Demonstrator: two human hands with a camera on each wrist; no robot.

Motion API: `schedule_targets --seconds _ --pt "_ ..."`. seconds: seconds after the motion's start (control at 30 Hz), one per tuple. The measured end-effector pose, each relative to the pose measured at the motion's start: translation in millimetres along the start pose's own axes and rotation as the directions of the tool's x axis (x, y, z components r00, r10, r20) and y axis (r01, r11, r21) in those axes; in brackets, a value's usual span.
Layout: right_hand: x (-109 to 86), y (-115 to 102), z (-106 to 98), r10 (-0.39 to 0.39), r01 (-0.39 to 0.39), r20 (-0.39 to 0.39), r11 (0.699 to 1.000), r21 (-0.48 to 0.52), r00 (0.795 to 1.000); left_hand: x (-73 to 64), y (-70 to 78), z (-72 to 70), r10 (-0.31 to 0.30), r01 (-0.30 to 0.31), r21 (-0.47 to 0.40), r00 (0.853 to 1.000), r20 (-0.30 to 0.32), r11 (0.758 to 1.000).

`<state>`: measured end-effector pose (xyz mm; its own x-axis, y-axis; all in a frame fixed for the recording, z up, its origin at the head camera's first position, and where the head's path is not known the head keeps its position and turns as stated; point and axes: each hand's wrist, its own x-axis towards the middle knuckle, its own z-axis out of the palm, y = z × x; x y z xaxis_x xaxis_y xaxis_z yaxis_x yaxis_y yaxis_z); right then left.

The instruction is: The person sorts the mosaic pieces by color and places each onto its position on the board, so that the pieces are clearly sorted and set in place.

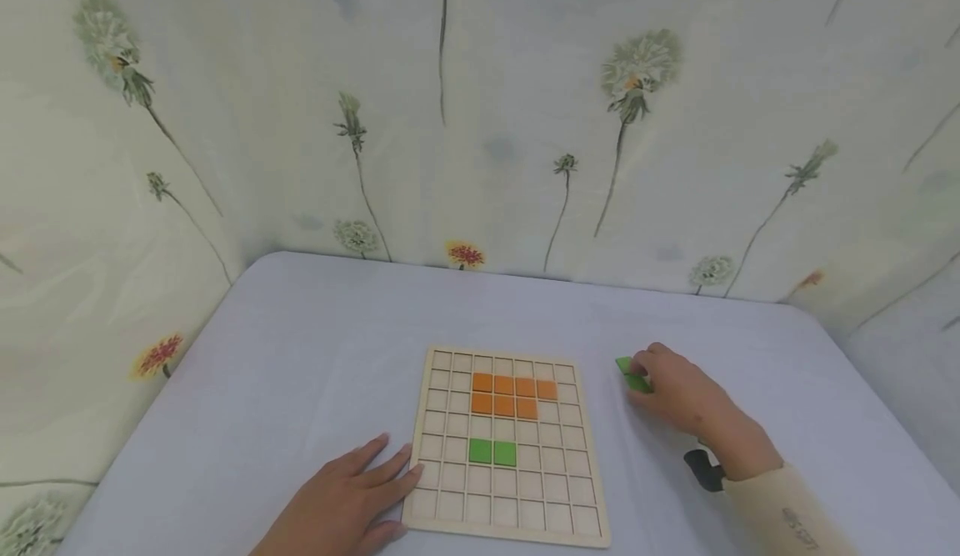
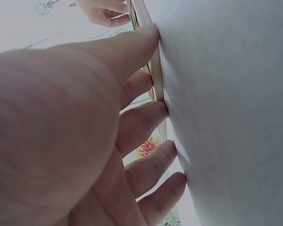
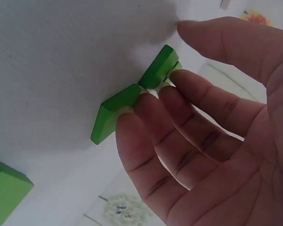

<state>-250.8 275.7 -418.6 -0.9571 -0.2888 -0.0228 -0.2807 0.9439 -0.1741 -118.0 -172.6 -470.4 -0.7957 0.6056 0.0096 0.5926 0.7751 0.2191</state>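
A wooden grid board (image 1: 553, 486) lies on the table, holding several orange square tiles (image 1: 504, 386) in two rows and two green tiles (image 1: 492, 452) side by side below them. My left hand (image 1: 341, 498) rests at the board's left edge, fingers spread, fingertips touching the rim and the cloth. Right of the board, my right hand (image 1: 678, 389) is over loose green tiles (image 1: 638, 383). In the right wrist view its fingertips touch a green tile (image 3: 115, 110) and reach another green tile (image 3: 155, 70); the thumb stands apart from both.
Another green tile (image 3: 9, 190) lies at the lower left of the right wrist view. White cloth (image 1: 322, 356) covers the table. A flower-patterned curtain (image 1: 495, 122) hangs behind it. A black strap piece (image 1: 703, 469) shows at the right wrist, by a beige sleeve (image 1: 776, 506).
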Motion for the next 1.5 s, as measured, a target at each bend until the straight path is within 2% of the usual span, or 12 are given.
schedule_targets --seconds 0.13,0.33,0.57,0.8,1.0,1.2,1.5 --pt "1.5 3 2 -0.008 0.008 -0.012 1.000 0.016 1.000 0.7 0.6 -1.1 -0.018 0.019 -0.028 1.000 0.017 0.999" --pt "4.4 10 2 0.096 -0.101 0.043 0.988 0.115 0.994 -1.0 -1.4 -3.2 -0.014 0.015 -0.095 1.000 0.012 0.995" --pt "6.0 12 -1 0.130 -0.140 0.067 0.976 0.168 0.989 -1.1 -1.8 -4.1 -0.037 0.038 -0.144 0.999 0.006 0.989" --pt "7.9 9 -3 0.133 -0.141 0.061 0.977 0.163 0.989 -1.7 -2.9 -5.1 -0.053 0.054 -0.160 0.999 0.011 0.986" --pt "8.4 6 -1 0.175 -0.182 0.069 0.974 0.131 0.982 -3.1 -3.6 -5.2 -0.050 0.047 -0.163 0.999 -0.013 0.985" --pt "6.7 11 4 0.202 -0.208 0.062 0.971 0.117 0.977 -4.7 -3.5 -5.6 -0.031 0.027 -0.147 0.999 -0.028 0.989" --pt "1.2 14 1 0.175 -0.184 0.080 0.975 0.125 0.981 -3.6 -0.1 -5.3 -0.042 0.039 -0.140 0.999 -0.022 0.989"
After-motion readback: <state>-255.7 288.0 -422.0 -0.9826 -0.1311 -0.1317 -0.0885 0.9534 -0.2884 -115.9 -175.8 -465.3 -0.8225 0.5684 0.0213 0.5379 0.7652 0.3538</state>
